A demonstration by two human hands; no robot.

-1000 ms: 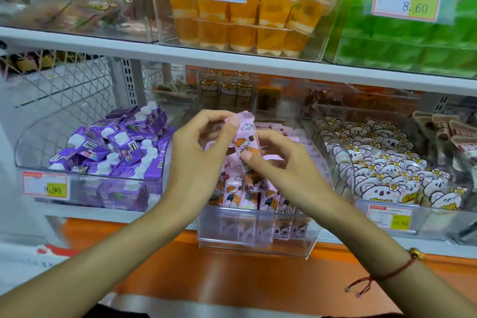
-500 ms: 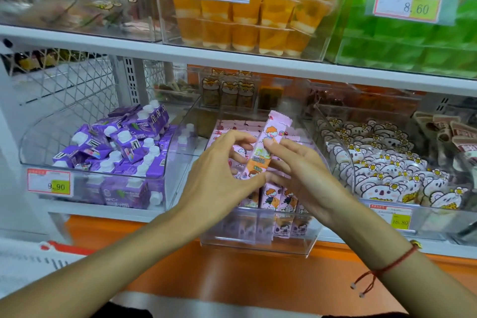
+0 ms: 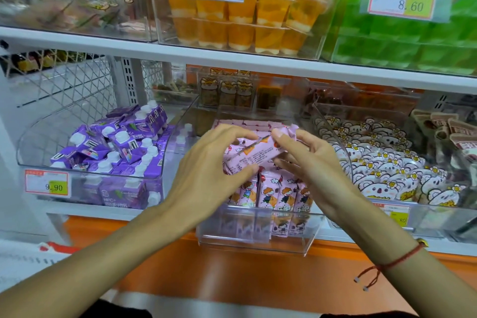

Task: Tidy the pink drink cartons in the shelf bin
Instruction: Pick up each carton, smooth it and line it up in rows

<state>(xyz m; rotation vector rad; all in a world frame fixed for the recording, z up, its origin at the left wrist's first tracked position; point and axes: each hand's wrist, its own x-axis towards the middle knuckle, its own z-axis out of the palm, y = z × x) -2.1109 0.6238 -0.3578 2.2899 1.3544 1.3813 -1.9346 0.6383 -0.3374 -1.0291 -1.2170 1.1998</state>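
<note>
A clear plastic shelf bin [image 3: 258, 240] in the middle holds several pink drink cartons with a cartoon child printed on them. A row of them [image 3: 273, 193] stands upright at the front of the bin. One pink carton [image 3: 254, 156] lies nearly sideways above that row, its printed back facing me. My left hand [image 3: 206, 175] pinches its lower left end between thumb and fingers. My right hand [image 3: 309, 160] grips its upper right end. More pink cartons lie behind, partly hidden by my hands.
A clear bin of purple cartons with white caps [image 3: 116, 147] stands to the left. Another bin with koala-print packets [image 3: 387, 165] sits to the right. The shelf above [image 3: 232, 59] carries orange jelly cups [image 3: 245, 18] and green packs [image 3: 413, 41]. An orange ledge [image 3: 232, 273] runs below.
The pink carton has swung from upright to nearly sideways between my hands and come down closer to the front row. Both hands have kept their hold on it.
</note>
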